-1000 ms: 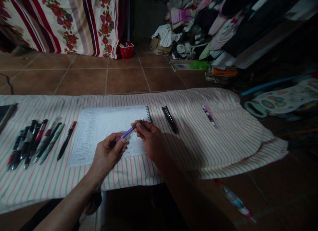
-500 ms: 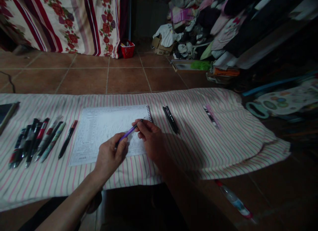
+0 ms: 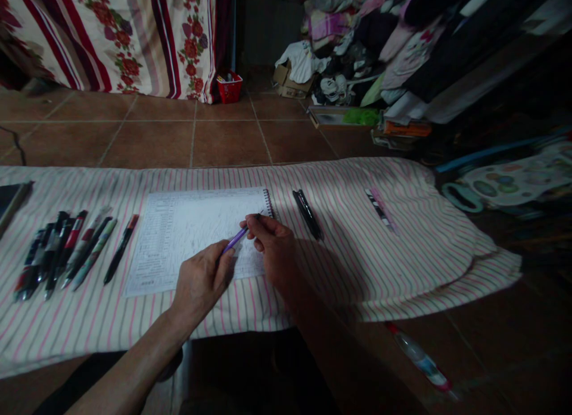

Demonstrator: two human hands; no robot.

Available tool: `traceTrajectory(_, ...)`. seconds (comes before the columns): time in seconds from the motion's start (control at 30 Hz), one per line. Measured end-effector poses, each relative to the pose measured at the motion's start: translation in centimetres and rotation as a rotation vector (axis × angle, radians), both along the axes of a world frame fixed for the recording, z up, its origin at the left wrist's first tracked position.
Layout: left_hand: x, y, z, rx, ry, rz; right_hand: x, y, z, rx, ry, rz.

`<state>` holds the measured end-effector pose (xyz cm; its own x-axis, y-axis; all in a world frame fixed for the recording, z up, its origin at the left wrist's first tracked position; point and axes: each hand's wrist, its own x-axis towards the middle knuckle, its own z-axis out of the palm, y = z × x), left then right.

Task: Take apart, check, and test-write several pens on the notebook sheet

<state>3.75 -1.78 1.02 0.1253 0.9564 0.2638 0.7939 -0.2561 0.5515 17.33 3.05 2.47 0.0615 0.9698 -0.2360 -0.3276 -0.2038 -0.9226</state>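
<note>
The purple pen (image 3: 235, 240) is held in both hands over the right part of the pad (image 3: 196, 218), slanting from near left to far right. The left hand (image 3: 202, 279) wraps the near left end, its thumb and fingers closed on the barrel. The right hand (image 3: 271, 242) pinches the dark far right end between thumb and forefinger; its other fingers are curled, and how they press is hard to tell. Whether the purple pen touches the pad cannot be told.

The pad lies on a striped cloth (image 3: 415, 266), its spiral at the right edge and print down its left side. Just right of it, two black pens (image 3: 307, 214) lie side by side, and farther right is a pink strip (image 3: 383, 210). Left of the pad lies a red-ended pen (image 3: 120, 251); beyond it to the left, more pens (image 3: 72, 239) lie close together, and a dark-faced board (image 3: 11, 200) shows at the left edge.

On the tiled floor (image 3: 152, 144), a bottle (image 3: 420, 358) lies at the near right. On the far side are a flowered curtain (image 3: 107, 40), a red basket (image 3: 229, 90) beside it, and heaped clothes (image 3: 339, 28) to the right.
</note>
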Motion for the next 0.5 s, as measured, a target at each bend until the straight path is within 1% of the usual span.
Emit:
traceTrajectory(0.13,0.30,0.05,-0.29,-0.006,0.040,-0.018,0.01,-0.18,0.28,-0.003,-0.041,-0.002)
traceTrajectory(0.23,0.44,0.03,-0.22,-0.029,0.028,-0.014,-0.03,-0.32,0.60,-0.007,-0.055,0.002)
traceTrajectory(0.4,0.33,-0.15,0.12,-0.138,-0.127,-0.022,0.09,-0.46,0.86,0.003,-0.024,0.014)
traceTrajectory(0.5,0.19,-0.25,-0.10,-0.261,-0.297,-0.027,0.17,-0.41,0.64,0.014,-0.004,0.023)
